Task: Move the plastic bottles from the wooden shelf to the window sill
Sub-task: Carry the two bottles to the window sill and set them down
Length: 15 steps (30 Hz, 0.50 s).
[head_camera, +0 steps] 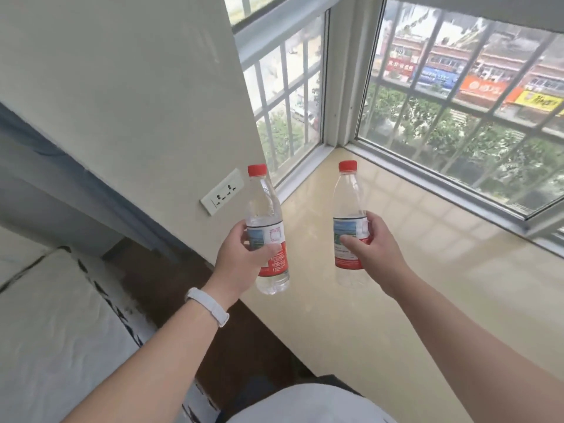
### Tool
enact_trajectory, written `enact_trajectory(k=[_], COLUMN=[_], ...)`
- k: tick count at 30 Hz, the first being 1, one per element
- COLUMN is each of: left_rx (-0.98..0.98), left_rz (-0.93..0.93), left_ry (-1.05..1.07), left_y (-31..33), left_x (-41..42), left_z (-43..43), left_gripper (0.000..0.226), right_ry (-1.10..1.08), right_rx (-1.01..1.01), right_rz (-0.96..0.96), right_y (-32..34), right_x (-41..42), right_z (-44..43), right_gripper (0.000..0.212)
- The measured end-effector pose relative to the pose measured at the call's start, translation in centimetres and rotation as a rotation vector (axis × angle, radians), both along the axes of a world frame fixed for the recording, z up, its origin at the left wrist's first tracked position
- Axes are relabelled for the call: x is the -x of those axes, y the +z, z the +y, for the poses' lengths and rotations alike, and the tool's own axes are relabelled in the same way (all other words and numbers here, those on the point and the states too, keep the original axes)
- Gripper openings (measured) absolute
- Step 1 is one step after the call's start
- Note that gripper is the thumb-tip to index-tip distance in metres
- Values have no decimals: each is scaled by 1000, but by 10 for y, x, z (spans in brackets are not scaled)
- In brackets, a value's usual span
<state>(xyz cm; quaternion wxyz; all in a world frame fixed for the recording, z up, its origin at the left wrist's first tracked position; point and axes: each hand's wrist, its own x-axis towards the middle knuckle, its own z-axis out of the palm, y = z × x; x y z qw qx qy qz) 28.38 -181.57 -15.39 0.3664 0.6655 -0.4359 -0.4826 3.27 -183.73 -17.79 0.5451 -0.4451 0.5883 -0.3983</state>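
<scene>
I've got one plastic bottle in each hand, both upright with red caps on top, so they can go straight down on their bases without any re-gripping. My left hand (241,254) is wrapped around the label band of the left bottle (267,230), thumb across the front and the other digits curled behind; this bottle has water in it up to about the label top, so holding at mid-body keeps it balanced. My right hand (370,244) closes around the label of the right bottle (349,221) the same way, thumb in front, fingertips showing at the far edge; this one looks clear and maybe empty, can't tell for sure. Both bottles hang in the air over the near-left part of the window sill (442,270), not touching it; the left one sits right at the sill's edge near the wall (122,102) with the socket (222,191). The sill's glossy beige top looks flat and bare, good landing spot. The wooden shelf isn't in view. White band (209,305) on my left wrist. Judging by this, carrying is nearly done, the set-down is left.
</scene>
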Motion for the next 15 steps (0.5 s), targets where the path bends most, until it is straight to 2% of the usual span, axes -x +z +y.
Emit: enact_trajectory(k=[15], left_rx=[-139], left_rz=[29], left_ry=[-226], left_y=[-69], left_x=[23], left_z=[-114], left_gripper=[45], right_ry=[-254], right_rx=[-168], right_rz=[35], right_y=[-52], right_x=[11], right_z=[-38], right_gripper=[51])
